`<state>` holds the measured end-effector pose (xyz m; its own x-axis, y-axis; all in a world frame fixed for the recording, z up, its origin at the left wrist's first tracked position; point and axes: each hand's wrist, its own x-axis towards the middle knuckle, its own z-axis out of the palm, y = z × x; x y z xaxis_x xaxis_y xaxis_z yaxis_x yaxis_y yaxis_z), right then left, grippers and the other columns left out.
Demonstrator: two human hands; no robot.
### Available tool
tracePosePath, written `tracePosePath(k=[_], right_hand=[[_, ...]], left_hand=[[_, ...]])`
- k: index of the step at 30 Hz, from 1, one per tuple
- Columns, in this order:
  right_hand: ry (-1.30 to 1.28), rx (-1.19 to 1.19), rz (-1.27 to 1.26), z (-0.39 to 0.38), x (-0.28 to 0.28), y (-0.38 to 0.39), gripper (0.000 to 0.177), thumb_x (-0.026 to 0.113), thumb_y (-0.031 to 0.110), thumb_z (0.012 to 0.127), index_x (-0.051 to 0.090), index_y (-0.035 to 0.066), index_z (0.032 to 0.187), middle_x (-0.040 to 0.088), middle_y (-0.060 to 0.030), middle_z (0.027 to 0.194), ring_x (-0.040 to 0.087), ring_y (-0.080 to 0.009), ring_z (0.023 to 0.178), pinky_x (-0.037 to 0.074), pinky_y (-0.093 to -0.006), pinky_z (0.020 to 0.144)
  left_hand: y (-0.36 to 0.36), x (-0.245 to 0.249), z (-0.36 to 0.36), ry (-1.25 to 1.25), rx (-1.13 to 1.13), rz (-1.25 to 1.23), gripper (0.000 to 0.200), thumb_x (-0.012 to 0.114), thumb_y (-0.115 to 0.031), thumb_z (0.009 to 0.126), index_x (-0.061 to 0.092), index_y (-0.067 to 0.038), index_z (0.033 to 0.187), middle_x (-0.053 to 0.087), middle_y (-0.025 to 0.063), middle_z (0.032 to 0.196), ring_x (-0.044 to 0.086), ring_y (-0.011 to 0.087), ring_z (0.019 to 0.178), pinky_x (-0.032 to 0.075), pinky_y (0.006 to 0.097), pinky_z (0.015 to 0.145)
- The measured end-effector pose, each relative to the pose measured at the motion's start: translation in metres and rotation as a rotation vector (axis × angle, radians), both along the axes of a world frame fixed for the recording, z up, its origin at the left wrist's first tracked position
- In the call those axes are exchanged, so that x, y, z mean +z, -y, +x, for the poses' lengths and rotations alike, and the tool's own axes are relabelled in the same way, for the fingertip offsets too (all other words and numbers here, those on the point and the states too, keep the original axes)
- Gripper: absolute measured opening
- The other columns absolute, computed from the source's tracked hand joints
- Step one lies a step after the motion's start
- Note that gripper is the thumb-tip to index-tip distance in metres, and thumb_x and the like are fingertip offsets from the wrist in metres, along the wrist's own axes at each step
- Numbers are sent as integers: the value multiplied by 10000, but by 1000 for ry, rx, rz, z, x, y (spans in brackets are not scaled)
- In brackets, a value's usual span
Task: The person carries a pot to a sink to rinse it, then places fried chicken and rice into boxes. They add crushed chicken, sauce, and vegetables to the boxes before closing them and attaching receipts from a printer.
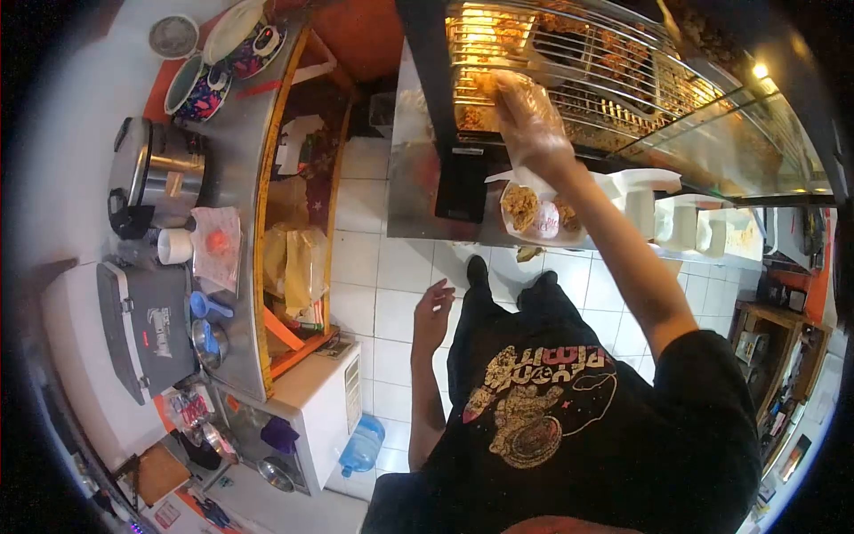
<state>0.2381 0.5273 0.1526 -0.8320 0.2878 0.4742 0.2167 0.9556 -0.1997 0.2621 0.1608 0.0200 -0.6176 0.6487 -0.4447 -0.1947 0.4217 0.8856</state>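
- The gloved right hand (pixel 527 120) reaches into the lit warmer, its fingertips on a fried piece (pixel 485 84) on the wire rack (pixel 605 62). I cannot tell whether the fingers have closed round it.
- The left hand (pixel 433 311) hangs by the hip, well behind the right one. Its fingers are loosely spread and it holds nothing.
- The open white box (pixel 544 240) sits just below the right wrist on the steel desk (pixel 414 196), with fried pieces in it.
- It seems best to pinch the piece across its thickest part and lift it clear of the wires before drawing back, so the crust does not snag.
- The black frame post (pixel 427 80) stands just left of the fingertips, and the warmer's lower sill runs under the wrist.
- The open room is straight back and down toward the box, which is a short path.
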Motion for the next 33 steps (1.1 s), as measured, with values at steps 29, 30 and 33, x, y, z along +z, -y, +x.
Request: tracePosePath(k=[29, 30, 33], right_hand=[[-1395, -145, -1513, 636, 6, -281, 552, 637, 203, 892, 444, -83, 1323, 596, -173, 1184, 652, -239, 952, 570, -352, 801], [-1338, -126, -1557, 637, 24, -289, 578, 639, 193, 888, 419, -92, 1340, 591, -186, 1189, 653, -238, 949, 573, -346, 793], [-1196, -117, -1709, 647, 29, -315, 622, 639, 173, 881, 373, -103, 1371, 584, -206, 1194, 654, -235, 946, 578, -333, 778]], left_hand=[[-516, 216, 131, -2399, -229, 561, 676, 531, -413, 903, 343, -116, 1480, 271, 103, 1560, 186, 344, 1462, 100, 523, 1173], [-511, 219, 136, -2413, -225, 553, 674, 527, -402, 901, 345, -105, 1478, 248, 116, 1565, 160, 356, 1467, 88, 534, 1172], [-515, 215, 140, -2427, -180, 543, 664, 519, -399, 892, 370, -104, 1467, 293, 137, 1535, 198, 376, 1445, 97, 588, 1149]])
